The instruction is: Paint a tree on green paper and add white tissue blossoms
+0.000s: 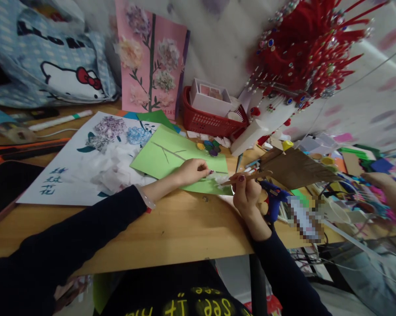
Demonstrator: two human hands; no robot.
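On the wooden table lies a light green sheet [151, 160] with a thin brown branch shape on it. My left hand [193, 171] rests over the sheet's middle, its thumb and fingertips pinched together; what they hold is too small to make out. At the sheet's right end, my right hand [247, 192] is closed round a flat wooden stick [255, 175]. The stick's left tip touches a small crumpled piece of white tissue [220, 179] on the green sheet. A white sheet [66, 175] with tissue flowers and loose white tissue [115, 169] lies to the left.
A blue glue gun [272, 199] lies just right of my right hand. Behind stand a red basket [204, 122], a pink flower picture [141, 83] and a red beaded ornament [296, 57]. Craft supplies crowd the right, where another person's hand [382, 182] reaches in.
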